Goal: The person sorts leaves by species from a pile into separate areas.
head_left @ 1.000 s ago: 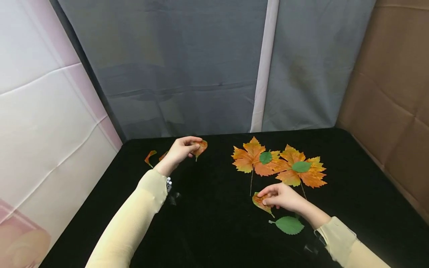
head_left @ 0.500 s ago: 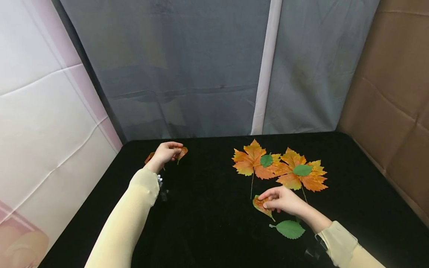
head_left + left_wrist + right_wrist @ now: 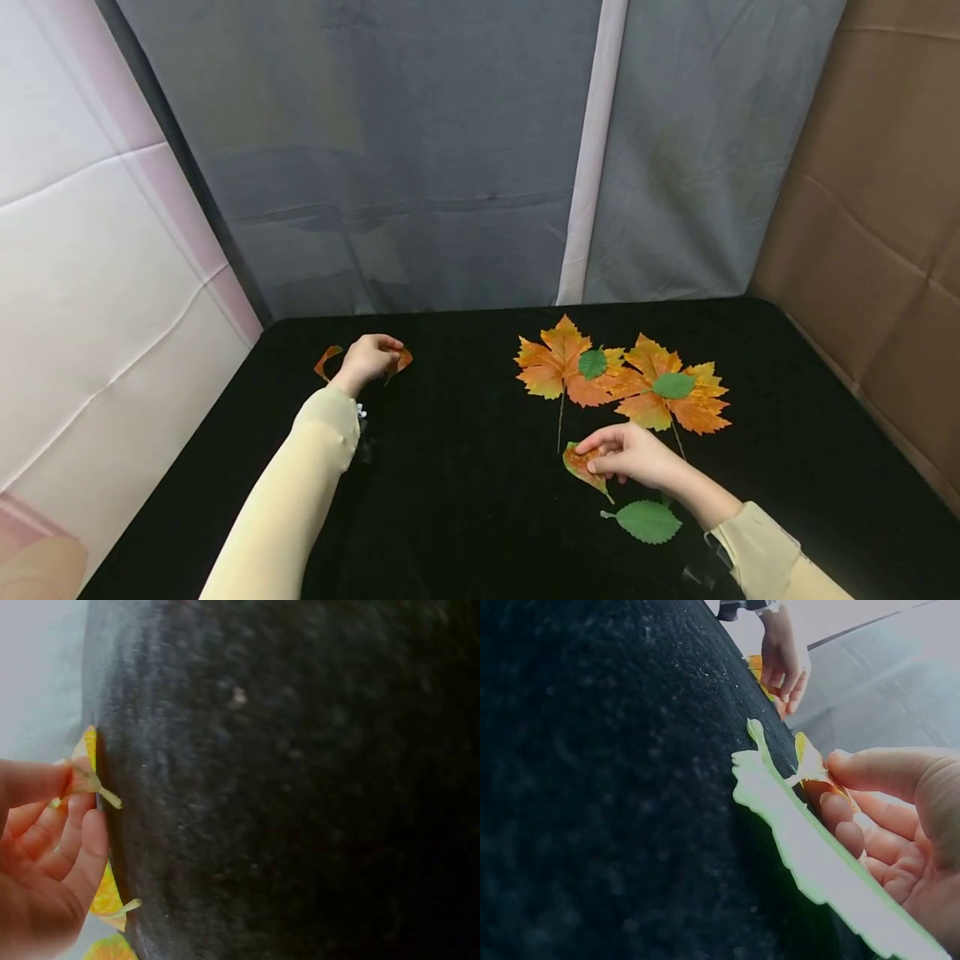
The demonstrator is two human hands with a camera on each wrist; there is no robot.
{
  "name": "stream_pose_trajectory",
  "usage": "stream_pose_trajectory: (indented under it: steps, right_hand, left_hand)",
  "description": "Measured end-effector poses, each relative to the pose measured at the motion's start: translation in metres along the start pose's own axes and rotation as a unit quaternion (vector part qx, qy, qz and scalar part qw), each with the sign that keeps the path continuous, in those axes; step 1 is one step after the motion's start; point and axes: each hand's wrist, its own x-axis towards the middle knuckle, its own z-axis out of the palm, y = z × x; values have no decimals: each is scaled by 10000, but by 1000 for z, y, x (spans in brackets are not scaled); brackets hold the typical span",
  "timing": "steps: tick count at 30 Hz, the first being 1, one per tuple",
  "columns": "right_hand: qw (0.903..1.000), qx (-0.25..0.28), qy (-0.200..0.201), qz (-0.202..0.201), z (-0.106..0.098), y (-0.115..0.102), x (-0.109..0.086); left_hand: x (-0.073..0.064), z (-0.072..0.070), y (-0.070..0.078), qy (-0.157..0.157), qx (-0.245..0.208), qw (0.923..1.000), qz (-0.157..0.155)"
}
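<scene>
At the table's far left, my left hand [image 3: 365, 362] pinches a small orange leaf [image 3: 401, 361] between thumb and fingers, low over the black cloth. Another orange leaf [image 3: 327, 362] lies just left of that hand, partly covered by it. In the left wrist view a yellow-orange leaf [image 3: 107, 894] shows below the fingers. My right hand [image 3: 633, 452] pinches an orange leaf with a green edge [image 3: 585, 468], its stem pointing toward me. A green serrated leaf [image 3: 649, 522] lies in front of the right hand and looms large in the right wrist view.
Two orange maple leaves [image 3: 553, 362] [image 3: 667, 408] lie side by side behind the right hand, overlapping at their edges. On them rest small green leaves [image 3: 592, 363] [image 3: 673, 385]. Black cloth covers the table [image 3: 465, 500]. Grey fabric [image 3: 420, 167] hangs behind.
My left hand has moved left and lower toward the cloth with its orange leaf, near the leaves at the far left. The right hand keeps its leaf in nearly the same place.
</scene>
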Motion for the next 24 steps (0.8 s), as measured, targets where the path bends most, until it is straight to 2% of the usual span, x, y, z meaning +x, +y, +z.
stream_pose_trajectory:
  steps: [7,13,18,21,24]
  right_hand:
    - [10000,-10,16,15,0,-3,0]
    - [9999,112,15,-3,0,-3,0]
    - [9998,191,22,9,0,-2,0]
    - [9999,167,25,-14,0,-1,0]
    - [9999,108,18,-30,0,0,0]
  left_hand:
    - [-2,-2,-1,66,703,9975,39]
    - [-8,-1,4,160,976,9951,13]
    - [-11,3,5,213,979,9950,50]
    - [-12,4,2,89,764,9970,-20]
    - [-12,5,-4,-189,483,9984,-239]
